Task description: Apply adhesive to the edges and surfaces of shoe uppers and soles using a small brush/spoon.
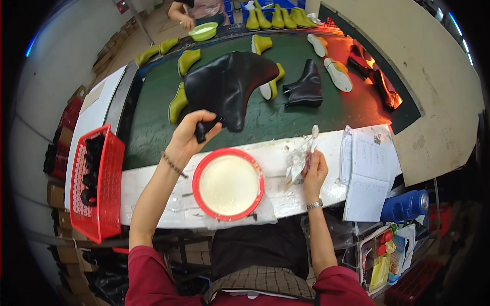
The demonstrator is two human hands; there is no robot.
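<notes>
Overhead, the left hand grips a black ankle boot by its heel above the bench; the right hand is closed around a glue brush. A red-rimmed bowl of pale glue sits between them.

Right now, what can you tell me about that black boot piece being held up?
The boot upper is black, smooth and slightly shiny, like leather or an imitation of it. It is ankle-high with a wide shaft and a tapering toe, and it has no sole. The left hand grips it at its lower edge and holds it tilted above the green belt, just beyond the red bowl of pale glue.
</notes>
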